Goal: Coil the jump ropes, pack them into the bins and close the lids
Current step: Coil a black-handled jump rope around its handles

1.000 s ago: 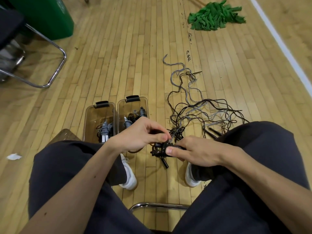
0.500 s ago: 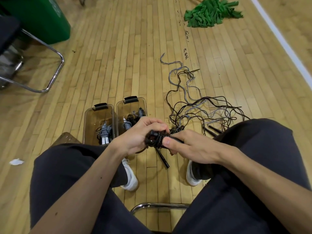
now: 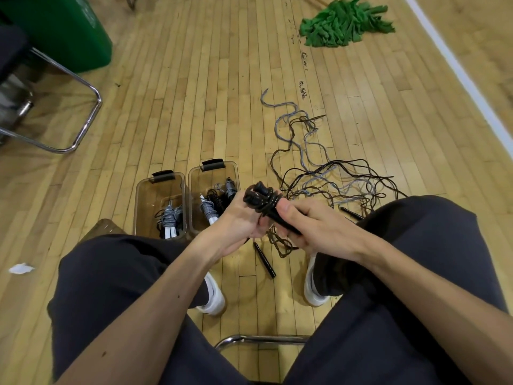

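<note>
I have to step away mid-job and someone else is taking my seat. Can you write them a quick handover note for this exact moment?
Hands: the left hand and the right hand both grip the black rope bundle. It is mostly wound, with a loose loop hanging underneath.
Bins: the left bin and the right bin stand open side by side in front, each holding coiled ropes.
Done: a few ropes packed.
Left: finish this bundle and bin it, coil the tangled loose ropes lying to the right, collect the black handle lying below the hands, then shut both bins.
</note>
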Demonstrator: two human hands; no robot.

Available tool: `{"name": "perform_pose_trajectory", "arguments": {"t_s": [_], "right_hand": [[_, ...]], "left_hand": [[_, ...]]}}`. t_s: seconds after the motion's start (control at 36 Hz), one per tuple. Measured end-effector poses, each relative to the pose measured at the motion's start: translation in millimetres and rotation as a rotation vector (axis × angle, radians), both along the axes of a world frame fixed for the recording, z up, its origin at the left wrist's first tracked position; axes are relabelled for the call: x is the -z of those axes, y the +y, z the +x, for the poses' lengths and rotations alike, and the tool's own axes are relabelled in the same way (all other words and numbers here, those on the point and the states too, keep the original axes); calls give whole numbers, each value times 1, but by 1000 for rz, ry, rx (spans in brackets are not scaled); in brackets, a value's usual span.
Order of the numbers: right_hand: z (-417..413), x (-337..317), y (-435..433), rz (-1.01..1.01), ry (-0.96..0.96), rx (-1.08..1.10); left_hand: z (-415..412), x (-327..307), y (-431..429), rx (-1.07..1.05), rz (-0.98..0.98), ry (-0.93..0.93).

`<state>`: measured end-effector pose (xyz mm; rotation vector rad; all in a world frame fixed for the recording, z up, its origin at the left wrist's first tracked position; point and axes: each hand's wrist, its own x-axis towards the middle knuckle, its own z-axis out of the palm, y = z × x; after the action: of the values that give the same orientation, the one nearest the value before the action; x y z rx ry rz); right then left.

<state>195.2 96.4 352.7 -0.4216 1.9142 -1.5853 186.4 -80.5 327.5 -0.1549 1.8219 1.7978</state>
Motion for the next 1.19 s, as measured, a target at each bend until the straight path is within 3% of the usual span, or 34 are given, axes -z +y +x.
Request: {"name": "perform_pose_trajectory", "arguments": {"t_s": [0.11,0.28,0.44,0.64,0.83,1.03,1.19], "right_hand": [[-3,2,2,19,57,-37],[-10,10,3,7,-18,64],[-25,17,4,31,-152,265],[-33,34,6,234,-130,269],[-33,45,2,478,-44,183],[-26,48,1,541,-190,22],[-20,43,-4,596,-283,-132]], "left_hand": [[3,-1,-1,92,-141,183],[1,1,3,0,-167,86],[4,9,1,122,-278,87],[11,5,-6,343,-713,505],[16,0,-8,486,-1023,653],[23,2,-17,614,-1122,714],[20,2,-28,611,-992,858]]}}
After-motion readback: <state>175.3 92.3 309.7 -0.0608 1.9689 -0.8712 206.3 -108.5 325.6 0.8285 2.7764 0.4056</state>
